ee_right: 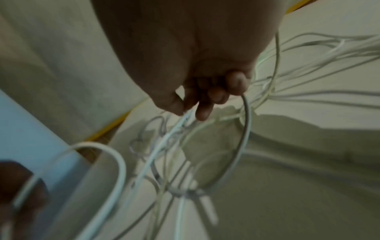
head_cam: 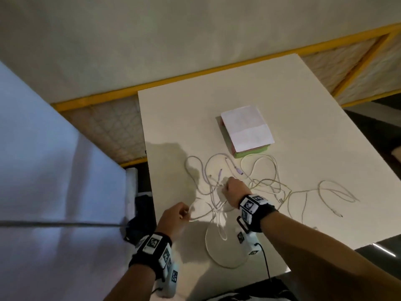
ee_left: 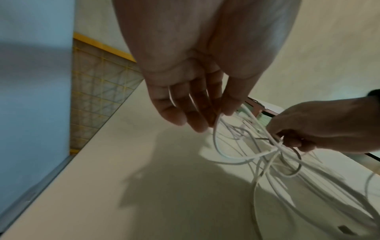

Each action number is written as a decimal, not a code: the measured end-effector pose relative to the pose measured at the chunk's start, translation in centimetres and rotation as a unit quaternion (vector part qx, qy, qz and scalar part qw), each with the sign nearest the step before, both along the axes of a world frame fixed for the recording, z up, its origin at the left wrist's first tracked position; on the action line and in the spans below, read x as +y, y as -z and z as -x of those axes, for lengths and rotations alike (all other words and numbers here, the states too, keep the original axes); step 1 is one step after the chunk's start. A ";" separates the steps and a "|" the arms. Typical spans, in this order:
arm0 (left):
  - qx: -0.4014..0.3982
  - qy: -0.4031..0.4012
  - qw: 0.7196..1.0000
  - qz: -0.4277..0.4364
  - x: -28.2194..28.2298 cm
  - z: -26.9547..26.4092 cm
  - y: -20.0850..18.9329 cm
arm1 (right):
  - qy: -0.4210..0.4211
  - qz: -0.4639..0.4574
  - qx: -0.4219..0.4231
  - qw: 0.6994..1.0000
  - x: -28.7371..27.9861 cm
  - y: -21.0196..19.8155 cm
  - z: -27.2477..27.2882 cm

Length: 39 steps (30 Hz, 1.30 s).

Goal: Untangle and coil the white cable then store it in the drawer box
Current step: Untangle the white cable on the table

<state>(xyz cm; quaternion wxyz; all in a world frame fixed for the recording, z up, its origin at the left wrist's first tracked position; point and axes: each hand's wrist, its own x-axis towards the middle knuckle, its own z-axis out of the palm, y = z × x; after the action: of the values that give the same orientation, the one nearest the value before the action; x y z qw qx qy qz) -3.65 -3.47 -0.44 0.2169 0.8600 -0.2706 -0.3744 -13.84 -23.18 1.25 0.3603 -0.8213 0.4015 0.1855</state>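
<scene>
A person's left hand [head_cam: 173, 216], nearest the camera at the pale surface's [head_cam: 325, 127] near-left edge, has its grip closed in a pinch on one strand of the thin white cable [head_cam: 219, 213], apparently to anchor that length while the other hand works. Just beyond, the right hand [head_cam: 235, 191] grips a bunch of strands at the knot, lifted off the surface, seemingly to draw loops apart. The white cable has no single heading: one large loop lies toward the near edge, the tangle sits mid-surface between the hands, and loose runs trail out to the right, where an end with a small plug [head_cam: 338, 214] lies. A lilac-tipped connector [head_cam: 238, 171] points toward the far right. Farther back, touching none of the loops, sits the closed drawer box with white top and green base [head_cam: 247, 131], its long axis running away from the person.
</scene>
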 end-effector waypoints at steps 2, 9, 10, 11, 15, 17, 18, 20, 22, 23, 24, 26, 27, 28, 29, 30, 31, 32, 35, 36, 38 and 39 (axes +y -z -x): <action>-0.009 -0.034 0.999 0.019 -0.3 0.7 -0.9 | 0.090 -0.058 -0.120 0.987 -0.9 -0.2 1.2; -0.034 -0.123 0.979 0.160 -6.5 3.4 -7.9 | 0.140 -0.264 -0.308 0.903 -2.5 -4.7 3.6; -0.013 -0.130 0.976 0.175 -7.6 3.8 -8.6 | 0.112 -0.258 -0.314 0.907 -2.3 -5.2 3.7; 0.013 -0.142 0.972 0.189 -8.4 4.2 -9.3 | 0.083 -0.250 -0.320 0.910 -1.9 -5.7 3.7; 0.079 -0.222 0.945 0.225 -9.3 4.6 -10.3 | 0.038 -0.219 -0.348 0.911 -0.4 -5.9 4.3; 0.138 -0.262 0.928 0.226 -8.6 4.3 -10.2 | 0.024 -0.214 -0.345 0.914 0.2 -5.7 4.7; 0.167 -0.266 0.924 0.220 -8.0 4.2 -10.0 | 0.016 -0.218 -0.335 0.917 0.6 -5.6 4.9; 0.218 -0.258 0.918 0.209 -7.2 3.9 -9.5 | 0.015 -0.243 -0.316 0.917 1.3 -5.7 5.1; 0.251 -0.262 0.910 0.200 -6.6 3.7 -9.1 | 0.014 -0.242 -0.301 0.922 1.7 -5.5 4.9; 0.254 -0.269 0.908 0.198 -6.4 3.5 -8.8 | 0.023 -0.228 -0.292 0.929 1.7 -5.2 4.7; 0.251 -0.274 0.907 0.197 -6.1 3.3 -8.6 | 0.043 -0.206 -0.284 0.936 1.4 -4.8 4.3; 0.247 -0.283 0.905 0.201 -5.4 2.7 -8.3 | 0.084 -0.125 -0.238 0.959 0.0 -3.6 3.2; 0.257 -0.291 0.899 0.205 -5.1 2.4 -8.2 | 0.095 -0.072 -0.194 0.974 -0.7 -2.9 2.3; 0.276 -0.300 0.889 0.210 -4.7 2.1 -8.2 | 0.102 -0.033 -0.144 0.984 -1.2 -2.2 1.3; 0.302 -0.307 0.876 0.215 -4.4 1.9 -8.2 | 0.101 -0.009 -0.096 0.990 -1.7 -1.5 0.3; 0.325 -0.314 0.864 0.222 -4.2 1.6 -8.4 | 0.094 0.005 -0.053 0.994 -2.1 -0.9 -0.8; 0.341 -0.319 0.854 0.227 -3.9 1.4 -8.5 | 0.081 0.011 -0.014 0.997 -2.3 -0.5 -1.9; 0.349 -0.320 0.850 0.231 -3.7 1.2 -8.7 | 0.086 0.002 0.006 0.996 -2.3 -0.3 -2.7; 0.310 -0.293 0.875 0.230 -2.9 0.6 -8.8 | 0.084 0.005 0.030 0.996 -1.8 1.2 -4.6; 0.292 -0.282 0.884 0.231 -2.7 0.5 -8.8 | 0.070 0.013 0.042 0.997 -1.5 1.5 -4.9; 0.284 -0.273 0.887 0.243 -2.5 0.1 -8.9 | 0.062 0.033 0.054 0.996 -1.2 1.8 -5.6; 0.292 -0.278 0.881 0.248 -2.4 0.0 -8.9 | 0.067 0.028 0.052 0.996 -1.2 2.0 -5.6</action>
<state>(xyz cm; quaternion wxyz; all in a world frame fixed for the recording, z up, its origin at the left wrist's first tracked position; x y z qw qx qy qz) -3.62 -5.90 8.50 0.5872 0.6700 -0.0291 -0.4533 -8.19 -24.36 -0.75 0.3271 -0.7917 0.4788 0.1923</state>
